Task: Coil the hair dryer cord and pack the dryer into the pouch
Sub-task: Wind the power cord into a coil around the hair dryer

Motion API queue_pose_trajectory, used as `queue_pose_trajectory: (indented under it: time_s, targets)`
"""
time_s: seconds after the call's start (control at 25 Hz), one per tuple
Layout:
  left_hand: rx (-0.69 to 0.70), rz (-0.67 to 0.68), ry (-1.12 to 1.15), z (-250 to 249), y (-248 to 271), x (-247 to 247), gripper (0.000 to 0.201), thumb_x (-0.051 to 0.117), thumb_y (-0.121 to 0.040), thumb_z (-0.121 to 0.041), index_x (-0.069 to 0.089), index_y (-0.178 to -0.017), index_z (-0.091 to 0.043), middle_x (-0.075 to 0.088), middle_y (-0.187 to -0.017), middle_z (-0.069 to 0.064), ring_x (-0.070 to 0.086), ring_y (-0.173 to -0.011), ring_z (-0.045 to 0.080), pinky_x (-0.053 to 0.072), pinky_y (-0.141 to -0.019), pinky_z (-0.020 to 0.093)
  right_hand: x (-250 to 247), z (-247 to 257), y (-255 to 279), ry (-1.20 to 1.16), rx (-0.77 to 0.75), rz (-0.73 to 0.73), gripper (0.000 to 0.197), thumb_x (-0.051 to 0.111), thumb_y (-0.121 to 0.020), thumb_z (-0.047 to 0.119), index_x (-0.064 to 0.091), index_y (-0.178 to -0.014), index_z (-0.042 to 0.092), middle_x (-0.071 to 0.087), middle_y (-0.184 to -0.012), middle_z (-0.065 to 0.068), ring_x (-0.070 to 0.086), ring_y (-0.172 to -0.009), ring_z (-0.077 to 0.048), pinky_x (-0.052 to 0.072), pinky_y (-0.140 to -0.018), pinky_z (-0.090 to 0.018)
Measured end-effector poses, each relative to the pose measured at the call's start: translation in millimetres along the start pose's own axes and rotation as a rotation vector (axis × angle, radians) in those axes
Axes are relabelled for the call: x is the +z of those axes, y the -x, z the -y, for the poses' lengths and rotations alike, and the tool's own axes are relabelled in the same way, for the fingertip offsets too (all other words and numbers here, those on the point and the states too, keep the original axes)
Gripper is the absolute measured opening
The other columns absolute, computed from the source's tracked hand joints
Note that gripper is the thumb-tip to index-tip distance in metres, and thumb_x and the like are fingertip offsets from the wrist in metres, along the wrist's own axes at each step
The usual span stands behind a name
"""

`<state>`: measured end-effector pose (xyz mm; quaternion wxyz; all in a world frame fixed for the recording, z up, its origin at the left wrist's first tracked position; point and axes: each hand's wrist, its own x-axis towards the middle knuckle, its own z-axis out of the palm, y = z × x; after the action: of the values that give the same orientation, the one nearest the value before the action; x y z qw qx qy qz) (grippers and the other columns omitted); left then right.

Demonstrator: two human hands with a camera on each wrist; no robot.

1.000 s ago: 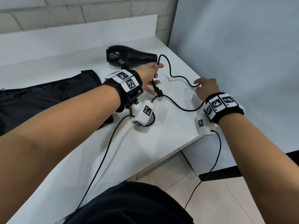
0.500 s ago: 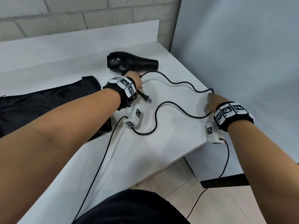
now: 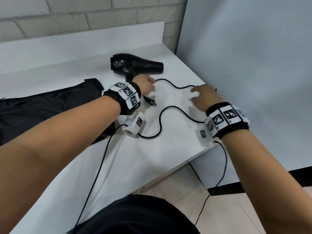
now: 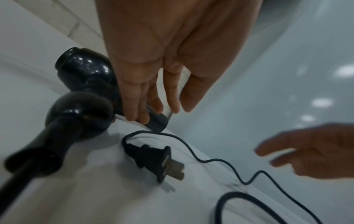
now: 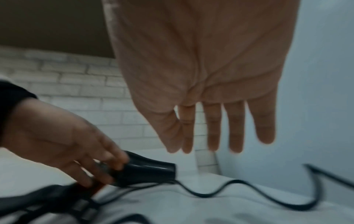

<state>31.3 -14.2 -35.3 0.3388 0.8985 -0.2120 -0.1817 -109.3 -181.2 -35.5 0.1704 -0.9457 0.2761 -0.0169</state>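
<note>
The black hair dryer (image 3: 135,65) lies on its side at the back of the white table (image 3: 168,152). Its cord (image 3: 160,122) snakes loosely across the table to the right. The plug (image 3: 150,102) lies free on the table just below my left hand (image 3: 145,85). In the left wrist view that hand (image 4: 162,106) has straight fingers by the dryer (image 4: 82,106) and holds nothing, with the plug (image 4: 153,159) beneath it. My right hand (image 3: 202,95) hovers open with spread fingers over the cord near the table's right edge. The black pouch (image 3: 50,108) lies flat at the left.
A grey-blue panel (image 3: 253,65) stands along the table's right edge, and a white brick wall (image 3: 84,17) runs behind. Thin black cables (image 3: 101,157) from the wrist cameras trail over the front edge. Tiled floor (image 3: 185,200) lies below.
My left hand has let go of the cord by the plug, which now lies on the table, and reached toward the dryer. My right hand left the cord at the table's edge and moved left, open.
</note>
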Motion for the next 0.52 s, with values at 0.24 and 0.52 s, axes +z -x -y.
queue_pose_trajectory:
  time_s: [0.24,0.52]
  targets:
    - [0.151,0.127,-0.393,35.6,38.3,-11.1,0.042,0.045,-0.085,0.000,0.059,-0.122,-0.015,0.035,-0.143,0.011,0.040,-0.130,0.025,0.030,-0.109,0.029,36.0,78.4,43.6,0.135,-0.519,0.528,0.038,0.053,-0.075,-0.002,0.066,-0.102,0.022,0.063,-0.102,0.004,0.058,-0.095,-0.014,0.045,-0.079,-0.026]
    - [0.207,0.322,-0.614,59.9,60.2,-14.4,0.060,0.038,-0.082,0.008,0.049,-0.133,-0.022,0.019,-0.154,0.006,0.032,-0.137,0.023,0.030,-0.110,0.029,52.6,89.3,48.2,0.259,-0.566,0.595,0.014,0.068,-0.071,0.015,0.069,-0.084,0.021,0.059,-0.095,0.005,0.057,-0.090,-0.015,0.050,-0.077,-0.031]
